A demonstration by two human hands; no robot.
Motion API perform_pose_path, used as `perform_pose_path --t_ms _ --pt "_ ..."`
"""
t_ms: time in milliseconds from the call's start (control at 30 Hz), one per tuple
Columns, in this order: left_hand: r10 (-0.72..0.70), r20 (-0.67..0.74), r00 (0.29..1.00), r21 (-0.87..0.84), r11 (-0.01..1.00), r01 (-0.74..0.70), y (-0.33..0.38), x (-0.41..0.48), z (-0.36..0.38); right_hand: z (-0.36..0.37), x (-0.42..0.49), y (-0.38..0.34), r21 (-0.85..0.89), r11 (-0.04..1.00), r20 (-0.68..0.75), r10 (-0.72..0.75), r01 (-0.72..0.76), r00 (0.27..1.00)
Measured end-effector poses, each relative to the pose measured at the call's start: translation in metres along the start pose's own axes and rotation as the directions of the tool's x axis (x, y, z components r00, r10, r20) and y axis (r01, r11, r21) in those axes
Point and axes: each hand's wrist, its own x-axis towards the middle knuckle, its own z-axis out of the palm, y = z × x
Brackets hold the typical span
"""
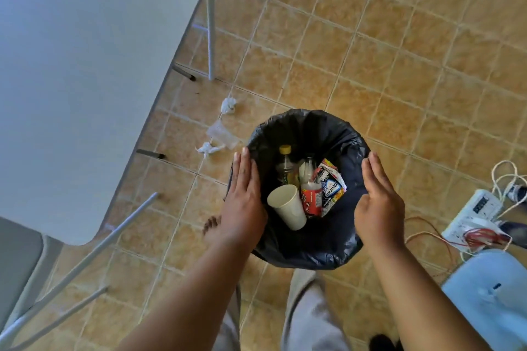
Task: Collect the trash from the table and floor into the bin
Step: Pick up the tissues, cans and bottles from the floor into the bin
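A round bin (309, 128) lined with a black bag stands on the tiled floor. Inside lie a white paper cup (288, 206), a bottle with a yellow cap (285, 164), a red-labelled bottle (310, 194) and a colourful wrapper (330, 186). My left hand (242, 196) lies flat against the bin's left rim with straight fingers. My right hand (379, 199) lies flat against the right rim, fingers straight too. On the floor left of the bin are a crumpled white tissue (228, 105), a clear plastic wrapper (221, 134) and another crumpled tissue (208, 148).
A white table (85, 65) fills the left side, with thin metal legs (210, 17) beside it. A power strip (476, 216) with white and red cables lies at the right, above a light blue stool (490, 293). My legs and a bare foot (211, 226) are below the bin.
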Motion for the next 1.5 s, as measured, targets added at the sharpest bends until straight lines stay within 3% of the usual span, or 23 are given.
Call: perform_pose_path --t_ms 167,333,633,1000,1200,1433,1500 --pt "0.097 -0.006 0.995 -0.010 0.995 -0.097 -0.040 0.052 0.067 0.086 0.027 0.049 0.024 1.000 -0.105 -0.003 0.005 0.994" --pt "0.169 -0.116 0.979 0.038 0.985 -0.166 -0.068 0.126 0.122 0.157 0.087 0.086 0.070 0.994 -0.214 -0.062 0.078 0.975" --pt "0.259 -0.327 0.909 0.158 0.963 -0.217 -0.092 0.258 0.137 0.202 0.207 0.102 0.120 0.976 -0.294 -0.138 0.180 0.946" --pt "0.290 -0.446 0.847 0.116 0.957 -0.267 -0.106 0.327 0.132 0.218 0.278 0.108 0.074 0.955 -0.250 -0.261 0.287 0.932" --pt "0.271 -0.340 0.901 0.177 0.959 -0.221 -0.108 0.326 0.141 0.218 0.279 0.104 0.028 0.966 -0.169 -0.250 0.258 0.954" --pt "0.323 -0.265 0.909 0.323 0.918 -0.231 -0.111 0.328 0.135 0.217 0.291 0.105 -0.259 0.924 -0.038 -0.300 0.280 0.953" --pt "0.325 -0.238 0.915 0.345 0.909 -0.233 -0.112 0.327 0.132 0.215 0.290 0.104 -0.212 0.926 0.008 -0.319 0.313 0.948"
